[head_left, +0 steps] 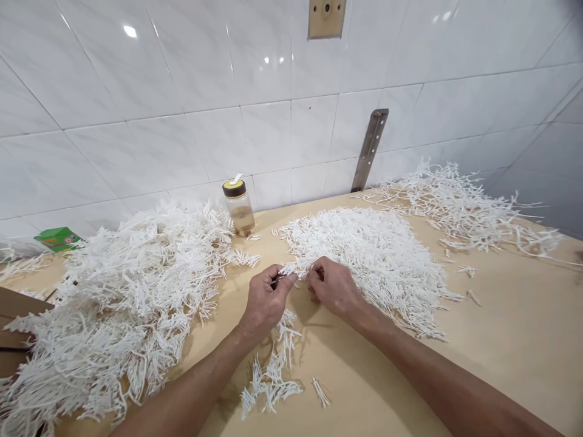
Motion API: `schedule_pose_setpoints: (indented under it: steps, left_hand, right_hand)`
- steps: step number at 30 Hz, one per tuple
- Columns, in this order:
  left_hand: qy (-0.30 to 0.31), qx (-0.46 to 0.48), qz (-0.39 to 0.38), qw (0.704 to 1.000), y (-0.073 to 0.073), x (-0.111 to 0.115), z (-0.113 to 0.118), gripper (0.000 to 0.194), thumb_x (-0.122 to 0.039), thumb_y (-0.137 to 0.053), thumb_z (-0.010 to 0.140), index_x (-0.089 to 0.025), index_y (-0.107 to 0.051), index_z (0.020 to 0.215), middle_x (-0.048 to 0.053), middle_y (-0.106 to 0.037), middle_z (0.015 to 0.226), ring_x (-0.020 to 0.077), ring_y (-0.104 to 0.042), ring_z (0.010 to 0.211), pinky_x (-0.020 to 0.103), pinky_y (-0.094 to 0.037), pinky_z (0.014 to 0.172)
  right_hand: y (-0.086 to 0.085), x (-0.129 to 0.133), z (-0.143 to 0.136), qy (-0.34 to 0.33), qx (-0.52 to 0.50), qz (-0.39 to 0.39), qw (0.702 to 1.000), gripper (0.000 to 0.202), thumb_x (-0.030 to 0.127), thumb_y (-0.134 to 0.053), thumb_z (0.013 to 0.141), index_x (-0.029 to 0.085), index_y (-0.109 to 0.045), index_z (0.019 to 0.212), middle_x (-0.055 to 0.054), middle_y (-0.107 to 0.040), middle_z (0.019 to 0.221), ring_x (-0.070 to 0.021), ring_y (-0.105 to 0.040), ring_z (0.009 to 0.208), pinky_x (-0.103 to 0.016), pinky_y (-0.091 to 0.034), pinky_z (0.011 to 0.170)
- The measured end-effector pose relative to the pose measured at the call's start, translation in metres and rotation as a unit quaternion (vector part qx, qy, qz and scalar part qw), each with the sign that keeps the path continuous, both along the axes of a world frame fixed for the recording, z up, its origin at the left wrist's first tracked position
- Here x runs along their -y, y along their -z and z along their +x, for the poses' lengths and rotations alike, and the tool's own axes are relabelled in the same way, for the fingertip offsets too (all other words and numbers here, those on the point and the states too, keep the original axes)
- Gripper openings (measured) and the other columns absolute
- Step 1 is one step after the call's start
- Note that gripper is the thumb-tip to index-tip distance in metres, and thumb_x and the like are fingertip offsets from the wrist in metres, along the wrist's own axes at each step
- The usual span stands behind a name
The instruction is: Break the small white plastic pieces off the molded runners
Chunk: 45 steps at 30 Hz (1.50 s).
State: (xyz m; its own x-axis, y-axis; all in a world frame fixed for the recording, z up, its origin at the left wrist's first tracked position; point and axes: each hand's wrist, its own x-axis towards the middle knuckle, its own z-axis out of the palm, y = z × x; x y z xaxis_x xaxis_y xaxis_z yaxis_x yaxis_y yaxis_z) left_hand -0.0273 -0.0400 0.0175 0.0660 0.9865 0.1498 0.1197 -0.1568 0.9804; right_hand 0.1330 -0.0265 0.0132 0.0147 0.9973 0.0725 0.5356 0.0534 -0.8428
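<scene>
My left hand is closed, with a branched white plastic-looking strand between thumb and fingers. Something dark and thin shows within its grip, too small to name. More of the branched white material hangs or lies below that hand on the table. My right hand is closed in a pinch just to the right, close to the strand; its fingertips hide whatever they hold. Beside it spreads a flat heap of short white pieces. A few loose white sticks lie nearer to me.
A large pile of branched white strands covers the table's left side. Longer strands are heaped at the back right. A dark-lidded bottle stands by the tiled wall, near a metal bracket. A green box sits far left.
</scene>
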Motion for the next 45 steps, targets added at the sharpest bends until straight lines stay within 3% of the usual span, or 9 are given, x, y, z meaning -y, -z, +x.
schedule_pose_setpoints:
  steps: [5, 9, 13, 16, 18, 27, 31, 37, 45]
  left_hand:
    - [0.027, 0.025, -0.044, 0.998, -0.002, -0.002, 0.000, 0.033, -0.044, -0.069, 0.074, -0.014, -0.058, 0.066, -0.003, -0.047, 0.060, 0.0096, -0.038, 0.058, 0.023, -0.029, 0.055]
    - [0.016, 0.055, -0.091, 0.994, 0.000, -0.005, -0.001, 0.038, -0.048, -0.075, 0.068, -0.015, -0.058, 0.062, -0.004, -0.047, 0.057, 0.0084, -0.034, 0.055, 0.022, -0.027, 0.052]
    - [0.027, 0.069, -0.110, 0.991, -0.001, -0.005, -0.001, 0.041, -0.051, -0.077, 0.066, -0.014, -0.060, 0.063, -0.003, -0.049, 0.056, 0.0085, -0.035, 0.054, 0.022, -0.027, 0.052]
    - [0.031, 0.068, -0.111, 0.991, -0.001, -0.005, -0.001, 0.040, -0.051, -0.077, 0.066, -0.014, -0.062, 0.064, -0.003, -0.048, 0.055, 0.0087, -0.036, 0.053, 0.022, -0.028, 0.052]
    - [0.035, 0.063, -0.111, 0.991, 0.000, -0.006, -0.001, 0.040, -0.051, -0.077, 0.066, -0.014, -0.063, 0.065, -0.003, -0.050, 0.057, 0.0091, -0.037, 0.055, 0.022, -0.029, 0.053]
    - [0.036, 0.050, -0.107, 0.992, 0.004, -0.008, -0.002, 0.042, -0.052, -0.077, 0.065, -0.013, -0.064, 0.066, -0.002, -0.051, 0.059, 0.0097, -0.040, 0.057, 0.023, -0.031, 0.056]
    - [0.039, 0.057, -0.112, 0.991, 0.002, -0.006, -0.001, 0.042, -0.053, -0.078, 0.064, -0.013, -0.064, 0.066, -0.002, -0.052, 0.059, 0.0104, -0.041, 0.058, 0.024, -0.032, 0.057]
    - [0.013, 0.011, -0.068, 0.998, 0.003, -0.005, 0.001, 0.041, -0.051, -0.070, 0.072, -0.016, -0.052, 0.060, -0.005, -0.041, 0.055, 0.0088, -0.031, 0.054, 0.023, -0.026, 0.053]
    - [-0.022, -0.107, 0.048, 0.993, 0.003, 0.002, 0.001, 0.029, -0.036, -0.058, 0.082, -0.018, -0.048, 0.062, -0.004, -0.039, 0.059, 0.0110, -0.034, 0.058, 0.024, -0.027, 0.055]
  right_hand:
    - [-0.010, -0.007, 0.017, 0.045, -0.010, 0.040, 0.998, 0.010, 0.030, -0.057, 0.084, 0.021, -0.057, 0.087, 0.001, -0.066, 0.067, -0.0135, -0.061, 0.044, -0.025, -0.047, 0.045]
    - [-0.012, -0.007, 0.022, 0.071, 0.050, 0.129, 0.988, 0.015, 0.023, -0.059, 0.081, 0.018, -0.061, 0.095, -0.004, -0.067, 0.081, -0.0140, -0.062, 0.054, -0.027, -0.046, 0.051]
    - [-0.012, 0.001, 0.016, -0.015, 0.066, 0.234, 0.970, 0.009, 0.023, -0.057, 0.086, 0.018, -0.064, 0.089, -0.005, -0.066, 0.083, -0.0136, -0.060, 0.062, -0.026, -0.046, 0.055]
    - [-0.010, 0.006, 0.009, -0.105, 0.050, 0.259, 0.959, 0.010, 0.024, -0.057, 0.089, 0.019, -0.066, 0.086, -0.005, -0.066, 0.088, -0.0115, -0.056, 0.060, -0.025, -0.046, 0.055]
    - [-0.007, 0.008, 0.007, -0.129, 0.046, 0.266, 0.954, 0.010, 0.023, -0.057, 0.090, 0.019, -0.066, 0.089, -0.006, -0.066, 0.091, -0.0110, -0.055, 0.060, -0.026, -0.047, 0.056]
    - [-0.001, 0.007, 0.008, -0.134, 0.099, 0.258, 0.952, 0.014, 0.017, -0.052, 0.091, 0.019, -0.065, 0.085, -0.006, -0.067, 0.089, -0.0162, -0.062, 0.075, -0.029, -0.048, 0.067]
    - [-0.001, 0.009, 0.006, -0.132, 0.120, 0.251, 0.951, 0.014, 0.015, -0.051, 0.091, 0.019, -0.063, 0.084, -0.004, -0.066, 0.085, -0.0151, -0.060, 0.071, -0.027, -0.044, 0.064]
    - [0.002, 0.012, 0.000, -0.110, 0.139, 0.249, 0.952, 0.013, 0.011, -0.050, 0.086, 0.018, -0.057, 0.078, -0.003, -0.061, 0.078, -0.0132, -0.053, 0.063, -0.026, -0.038, 0.058]
    - [0.003, 0.011, -0.008, -0.049, 0.100, 0.098, 0.989, 0.012, 0.023, -0.051, 0.085, 0.020, -0.057, 0.074, 0.000, -0.060, 0.064, -0.0147, -0.052, 0.056, -0.025, -0.037, 0.051]
